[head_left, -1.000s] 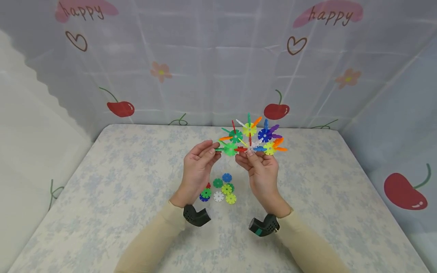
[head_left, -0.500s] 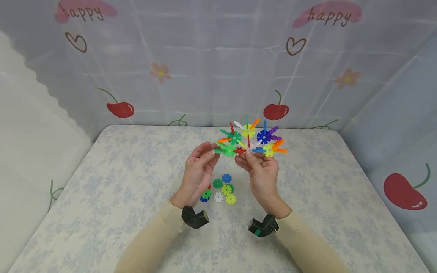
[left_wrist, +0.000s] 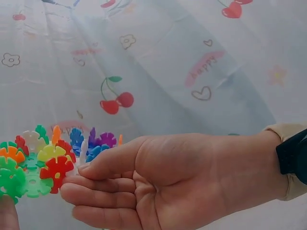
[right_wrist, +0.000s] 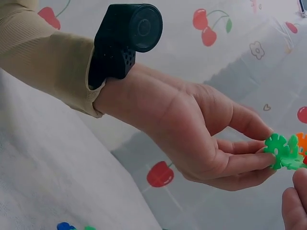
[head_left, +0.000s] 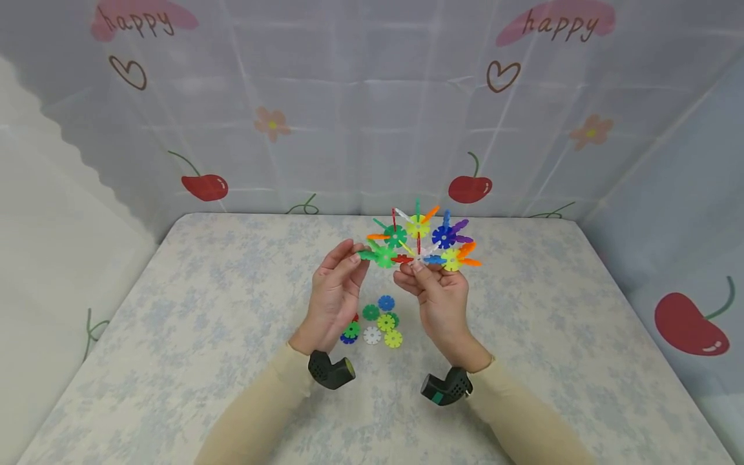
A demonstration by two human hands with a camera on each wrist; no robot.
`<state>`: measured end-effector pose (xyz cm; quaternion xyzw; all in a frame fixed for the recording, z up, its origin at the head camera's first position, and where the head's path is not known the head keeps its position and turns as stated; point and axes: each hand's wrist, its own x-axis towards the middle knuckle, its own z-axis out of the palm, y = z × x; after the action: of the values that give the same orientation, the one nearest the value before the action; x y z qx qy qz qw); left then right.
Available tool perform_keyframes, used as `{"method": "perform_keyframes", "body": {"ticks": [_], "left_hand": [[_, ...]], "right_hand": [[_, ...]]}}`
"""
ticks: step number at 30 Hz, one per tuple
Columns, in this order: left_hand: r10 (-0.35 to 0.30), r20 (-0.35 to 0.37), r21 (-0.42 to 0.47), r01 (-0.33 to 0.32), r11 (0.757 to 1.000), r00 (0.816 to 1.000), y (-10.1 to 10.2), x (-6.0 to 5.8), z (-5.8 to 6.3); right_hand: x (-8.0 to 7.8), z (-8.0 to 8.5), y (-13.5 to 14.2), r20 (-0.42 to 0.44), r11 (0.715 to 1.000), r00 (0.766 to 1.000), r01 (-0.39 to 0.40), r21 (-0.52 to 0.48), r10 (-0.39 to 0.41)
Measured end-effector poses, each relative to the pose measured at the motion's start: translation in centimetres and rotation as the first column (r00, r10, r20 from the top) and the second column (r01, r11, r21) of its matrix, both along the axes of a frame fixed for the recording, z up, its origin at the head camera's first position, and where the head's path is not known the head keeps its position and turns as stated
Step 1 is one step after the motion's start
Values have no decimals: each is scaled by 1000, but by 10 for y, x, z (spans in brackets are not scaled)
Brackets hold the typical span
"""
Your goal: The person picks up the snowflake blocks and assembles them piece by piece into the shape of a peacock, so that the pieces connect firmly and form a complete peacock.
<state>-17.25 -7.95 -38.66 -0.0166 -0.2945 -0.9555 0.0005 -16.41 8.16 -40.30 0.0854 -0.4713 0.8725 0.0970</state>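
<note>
Slotted plastic discs are joined into a colourful snowflake-disc assembly (head_left: pixel 418 226), held up above the table. Several flower-like clusters form it, with green, yellow and dark blue hubs. My left hand (head_left: pixel 335 287) pinches a green disc (head_left: pixel 366 256) at the assembly's left end between thumb and fingers; the right wrist view shows this green disc (right_wrist: pixel 276 144) close up. Under the middle, my right hand (head_left: pixel 440 300) grips the white disc (head_left: pixel 418 258) with its thumb in front. In the left wrist view my right hand (left_wrist: pixel 182 177) covers part of the assembly's far side.
Loose discs lie on the table between my forearms, among them a blue disc (head_left: pixel 386 302), a white disc (head_left: pixel 372 335) and a yellow disc (head_left: pixel 392 339). A patterned cloth (head_left: pixel 349 129) hangs behind the table (head_left: pixel 203 310). Each wrist bears a black camera (head_left: pixel 447 386).
The assembly and my right hand have shifted slightly left and a little down. My left hand keeps its pinch on the green disc. The loose discs stay where they were.
</note>
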Motion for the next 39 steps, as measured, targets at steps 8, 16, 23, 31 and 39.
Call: {"method": "perform_keyframes", "body": {"ticks": [8, 16, 23, 31, 39], "left_hand": [[14, 38, -44, -12, 999, 999, 2, -1, -2], [126, -83, -200, -141, 970, 989, 5, 2, -6], [318, -570, -403, -595, 696, 758, 11, -1, -24], [195, -833, -323, -741, 589, 518, 5, -9, -24], [-92, -922, -388, -892, 232, 377, -7, -10, -17]], "right_hand": [[-2, 2, 3, 11, 1000, 1000, 8, 18, -8], [1, 2, -4, 98, 997, 994, -52, -56, 58], [11, 5, -14, 163, 988, 980, -94, -121, 113], [11, 14, -5, 105, 993, 991, -79, -92, 88], [-2, 25, 20, 157, 995, 983, -92, -43, 98]]}}
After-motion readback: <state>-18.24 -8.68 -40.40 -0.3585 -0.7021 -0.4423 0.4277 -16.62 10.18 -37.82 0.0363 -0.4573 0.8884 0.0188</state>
